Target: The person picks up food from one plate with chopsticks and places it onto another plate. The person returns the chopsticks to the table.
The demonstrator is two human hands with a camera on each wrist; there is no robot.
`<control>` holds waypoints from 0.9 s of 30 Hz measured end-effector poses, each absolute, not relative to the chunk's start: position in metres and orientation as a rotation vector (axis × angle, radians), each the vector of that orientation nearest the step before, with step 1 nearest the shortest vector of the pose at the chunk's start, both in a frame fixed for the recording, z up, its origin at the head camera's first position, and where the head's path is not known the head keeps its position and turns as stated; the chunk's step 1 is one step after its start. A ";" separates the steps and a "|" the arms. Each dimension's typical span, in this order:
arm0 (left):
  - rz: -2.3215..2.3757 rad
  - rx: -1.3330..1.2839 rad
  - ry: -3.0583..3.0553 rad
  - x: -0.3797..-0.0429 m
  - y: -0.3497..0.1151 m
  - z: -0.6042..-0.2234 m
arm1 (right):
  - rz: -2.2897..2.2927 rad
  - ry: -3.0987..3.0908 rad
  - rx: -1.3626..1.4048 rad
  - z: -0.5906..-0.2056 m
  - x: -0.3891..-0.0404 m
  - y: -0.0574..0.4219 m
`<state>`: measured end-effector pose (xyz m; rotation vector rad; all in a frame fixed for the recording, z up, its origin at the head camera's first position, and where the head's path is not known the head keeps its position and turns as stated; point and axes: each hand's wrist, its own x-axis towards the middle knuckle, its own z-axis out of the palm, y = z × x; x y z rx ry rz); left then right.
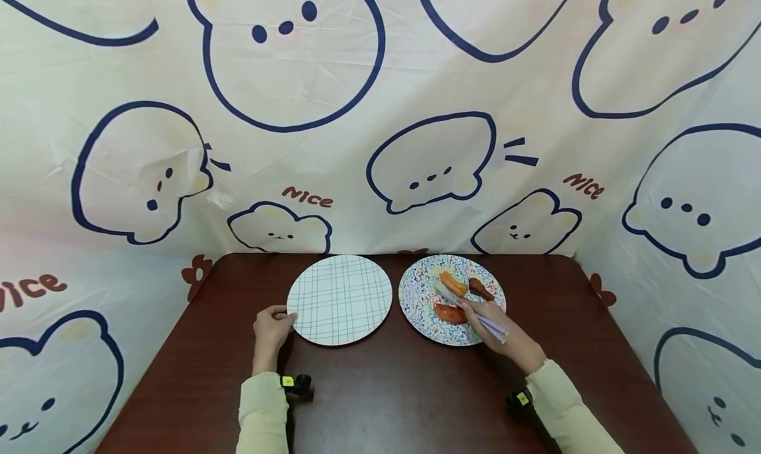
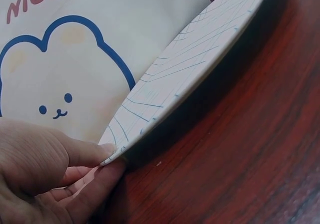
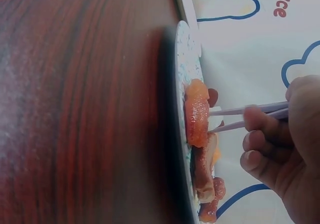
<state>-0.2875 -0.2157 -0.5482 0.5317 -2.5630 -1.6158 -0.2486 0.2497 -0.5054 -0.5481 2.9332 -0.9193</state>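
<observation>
My left hand (image 1: pixel 273 332) pinches the left rim of a white plate with a blue-green grid (image 1: pixel 341 302), thumb on top and fingers beneath in the left wrist view. My right hand (image 1: pixel 496 328) holds a pair of pale lilac chopsticks (image 1: pixel 490 326) over a speckled plate (image 1: pixel 416 308). At their tips is a small whitish piece (image 1: pixel 444 292); its kind is unclear. Around it on that plate lie a glossy orange-red food piece (image 1: pixel 450 314), a yellow-orange piece (image 1: pixel 454 283) and a brown drumstick-shaped piece (image 1: pixel 480 289).
Both plates stand side by side near the far edge of a dark brown wooden table (image 1: pixel 368 401). A cloth with bear drawings (image 1: pixel 333 163) hangs behind and beside the table. Each wrist wears a small black camera (image 1: pixel 300 384).
</observation>
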 end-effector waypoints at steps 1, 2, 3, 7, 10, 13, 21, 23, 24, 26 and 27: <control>-1.616 0.528 -2.567 -0.288 -0.216 -0.548 | -0.930 2.935 -0.564 -0.506 -0.248 0.250; -1.618 0.525 -2.569 -0.288 -0.216 -0.549 | -0.939 2.939 -0.577 -0.506 -0.248 0.250; -1.618 0.524 -2.570 -0.288 -0.216 -0.549 | -0.936 2.964 -0.612 -0.506 -0.249 0.250; -1.635 0.512 -2.563 -0.288 -0.215 -0.548 | -0.933 3.067 -0.718 -0.506 -0.251 0.251; -1.641 0.516 -2.558 -0.287 -0.215 -0.548 | -0.934 3.086 -0.725 -0.505 -0.252 0.250; -1.639 0.515 -2.553 -0.286 -0.215 -0.547 | -0.903 3.065 -0.741 -0.506 -0.250 0.251; -1.624 0.523 -2.565 -0.284 -0.215 -0.548 | -0.876 3.013 -0.734 -0.509 -0.247 0.251; -1.625 0.521 -2.567 -0.285 -0.215 -0.548 | -0.872 3.018 -0.712 -0.509 -0.247 0.251; -1.628 0.520 -2.566 -0.285 -0.215 -0.547 | -0.881 3.005 -0.694 -0.509 -0.247 0.250; -1.630 0.521 -2.564 -0.284 -0.215 -0.547 | -0.883 2.981 -0.666 -0.508 -0.247 0.250; -1.633 0.521 -2.561 -0.284 -0.215 -0.547 | -0.898 2.966 -0.652 -0.508 -0.247 0.249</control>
